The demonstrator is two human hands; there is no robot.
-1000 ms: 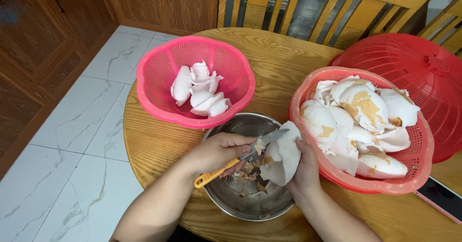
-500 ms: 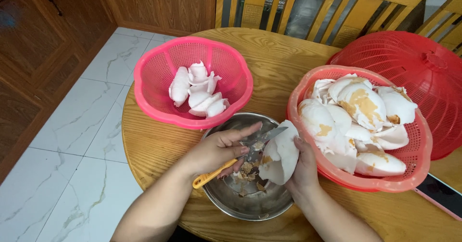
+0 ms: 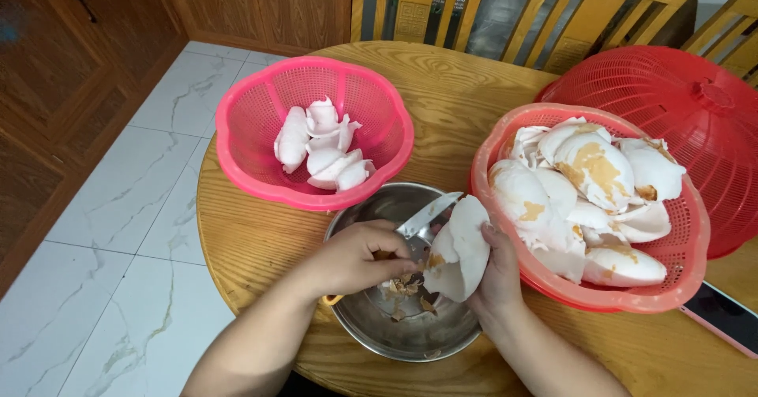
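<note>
My left hand (image 3: pixel 351 256) grips a knife with a yellow handle; its blade (image 3: pixel 426 215) points up right against a large white coconut piece (image 3: pixel 460 247). My right hand (image 3: pixel 499 275) holds that piece from below over a round steel bowl (image 3: pixel 371 318) with brown peelings in it. A pink basket (image 3: pixel 260 113) behind the bowl holds several peeled white pieces. A red-orange basket (image 3: pixel 671 255) to the right is piled with white pieces that carry brown skin patches.
All stand on a round wooden table (image 3: pixel 450 89). A red mesh dome cover (image 3: pixel 671 89) lies at the far right. A phone (image 3: pixel 722 314) lies by the table's right edge. Wooden chairs stand behind; a marble tile floor (image 3: pixel 118 231) lies to the left.
My left hand has slid the knife a little down along the coconut piece, and its fingers have closed over the handle. The view has shifted slightly.
</note>
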